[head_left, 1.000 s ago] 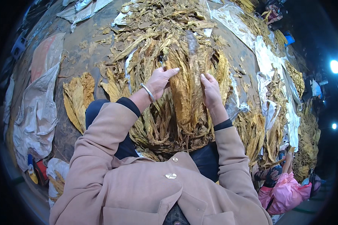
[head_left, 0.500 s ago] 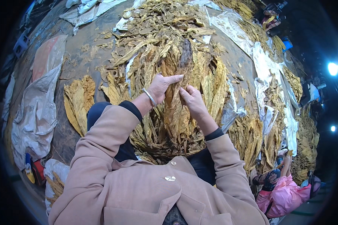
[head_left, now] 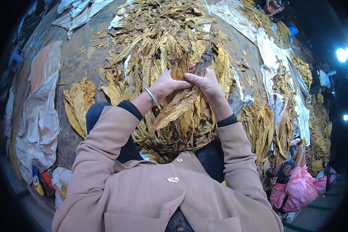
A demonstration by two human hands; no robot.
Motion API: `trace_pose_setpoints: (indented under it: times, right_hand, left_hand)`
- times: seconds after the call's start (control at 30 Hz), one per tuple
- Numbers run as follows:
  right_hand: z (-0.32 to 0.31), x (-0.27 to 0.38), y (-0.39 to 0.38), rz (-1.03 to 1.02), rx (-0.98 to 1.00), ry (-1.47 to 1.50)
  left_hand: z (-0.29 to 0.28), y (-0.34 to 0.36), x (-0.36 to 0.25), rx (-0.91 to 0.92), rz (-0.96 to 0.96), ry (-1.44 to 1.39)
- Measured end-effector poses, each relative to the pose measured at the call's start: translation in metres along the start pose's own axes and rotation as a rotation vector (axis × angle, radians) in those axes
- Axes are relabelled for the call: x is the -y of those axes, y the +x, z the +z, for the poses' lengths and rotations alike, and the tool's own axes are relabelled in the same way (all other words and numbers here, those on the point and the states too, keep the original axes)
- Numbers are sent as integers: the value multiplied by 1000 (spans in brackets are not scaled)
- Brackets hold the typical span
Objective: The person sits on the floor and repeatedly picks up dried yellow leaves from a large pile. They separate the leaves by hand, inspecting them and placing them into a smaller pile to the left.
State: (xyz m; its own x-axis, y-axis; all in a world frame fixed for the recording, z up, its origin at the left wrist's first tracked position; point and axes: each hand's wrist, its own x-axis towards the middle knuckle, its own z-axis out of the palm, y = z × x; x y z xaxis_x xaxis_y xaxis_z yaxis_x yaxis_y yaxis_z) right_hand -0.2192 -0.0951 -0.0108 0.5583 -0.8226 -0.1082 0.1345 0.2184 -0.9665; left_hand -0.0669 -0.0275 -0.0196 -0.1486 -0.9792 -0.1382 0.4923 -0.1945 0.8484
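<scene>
Both of my hands are closed over a heap of dried yellow-brown tobacco leaves. One long dried tobacco leaf slants from lower left to upper right, with a shrivelled dark-grey end. My right hand grips it near that dark end, thumb lying across it. My left hand, with a silver bangle at the wrist, pinches a browner leaf that stands up between the hands. The left thumb meets the slanting leaf near the right thumb. Its other fingers are partly hidden behind the browner leaf.
A few wide leaves lie on the dirty ground sheet to the left, near crumpled white sacking. More leaf piles and white sheeting line the right. A person in pink sits at the lower right.
The dark-ended leaf has swung from nearly upright to a slant, its dark end now farther right. My right hand has risen and turned to grip it; the browner leaf now shows beside my left hand.
</scene>
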Motion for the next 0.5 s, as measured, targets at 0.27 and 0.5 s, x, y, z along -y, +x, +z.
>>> trace_pose_setpoints:
  times: [0.27, 0.5]
  right_hand:
    - [3, -22, 0, -239, -90, -354]
    - [2, -27, 6, -148, -94, -320]
  left_hand:
    - [-8, 8, 12, 118, -184, 113]
    - [-15, 10, 20, 105, -165, 135]
